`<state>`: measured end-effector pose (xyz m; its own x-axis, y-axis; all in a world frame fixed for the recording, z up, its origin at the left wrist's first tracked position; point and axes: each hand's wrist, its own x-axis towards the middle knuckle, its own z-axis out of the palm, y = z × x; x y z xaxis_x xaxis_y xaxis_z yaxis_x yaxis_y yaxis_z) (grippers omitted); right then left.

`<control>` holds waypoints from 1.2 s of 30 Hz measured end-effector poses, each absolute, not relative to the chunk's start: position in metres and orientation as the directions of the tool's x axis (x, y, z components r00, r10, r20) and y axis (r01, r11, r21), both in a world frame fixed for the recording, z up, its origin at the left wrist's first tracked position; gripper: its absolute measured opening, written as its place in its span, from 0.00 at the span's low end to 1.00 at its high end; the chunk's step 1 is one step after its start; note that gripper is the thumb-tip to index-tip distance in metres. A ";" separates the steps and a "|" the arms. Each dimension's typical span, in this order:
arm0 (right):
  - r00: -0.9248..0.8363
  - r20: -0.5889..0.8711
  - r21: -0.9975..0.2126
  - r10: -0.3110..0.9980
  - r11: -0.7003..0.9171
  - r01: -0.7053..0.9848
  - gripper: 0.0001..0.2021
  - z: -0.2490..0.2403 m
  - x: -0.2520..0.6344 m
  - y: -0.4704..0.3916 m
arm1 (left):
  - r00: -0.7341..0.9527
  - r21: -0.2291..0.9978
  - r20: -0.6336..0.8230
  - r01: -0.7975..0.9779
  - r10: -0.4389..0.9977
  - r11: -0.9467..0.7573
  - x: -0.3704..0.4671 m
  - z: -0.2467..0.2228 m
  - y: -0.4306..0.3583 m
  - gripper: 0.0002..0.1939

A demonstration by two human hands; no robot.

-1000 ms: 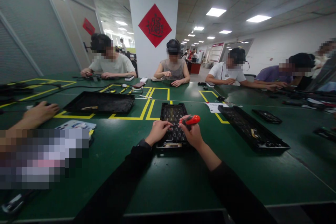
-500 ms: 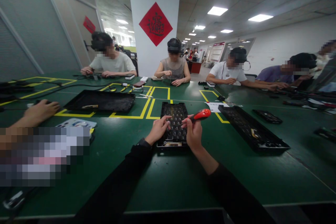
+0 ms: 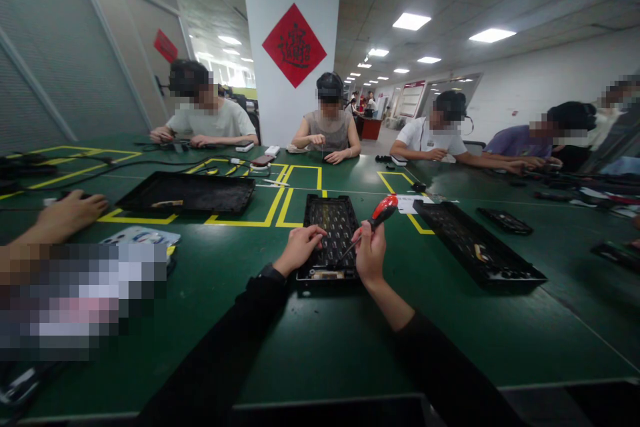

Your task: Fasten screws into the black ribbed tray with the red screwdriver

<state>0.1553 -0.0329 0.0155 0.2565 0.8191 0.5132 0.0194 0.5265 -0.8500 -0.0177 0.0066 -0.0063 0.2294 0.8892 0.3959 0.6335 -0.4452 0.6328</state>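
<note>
A black keyboard casing with rows of small fittings lies on the green table in front of me. My right hand, fingers closed, holds a screwdriver with a red and black handle. Its thin shaft slants down and left to the casing's lower part; whether the tip touches is too small to tell. At the casing's left edge is my left hand, its fingers bent loosely over the rim and nothing visible in them. A pale strip shows along the casing's near end.
Black trays lie to the left and right. A small black part sits farther right. Another person's hand rests at the left beside a clear plastic item. Several people sit across the table; cables run along the far left.
The screwdriver has tilted more upright, and its tip has moved down toward the casing's near end. My left fingers have shifted slightly; the view has moved a little.
</note>
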 end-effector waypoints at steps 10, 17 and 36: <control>0.235 0.587 -0.807 0.774 0.581 0.103 0.10 0.016 0.153 -0.038 | 0.233 0.637 0.405 0.622 0.884 -0.456 -0.018 -0.007 0.007 0.12; 0.188 0.608 -0.794 0.771 0.592 0.140 0.09 0.016 0.152 -0.041 | 0.238 0.636 0.410 0.618 0.881 -0.463 -0.018 -0.007 0.008 0.12; -0.226 0.479 -0.874 0.849 0.435 -0.217 0.11 0.043 0.139 -0.012 | -0.176 0.890 0.303 0.404 0.937 -0.212 -0.036 -0.032 0.041 0.19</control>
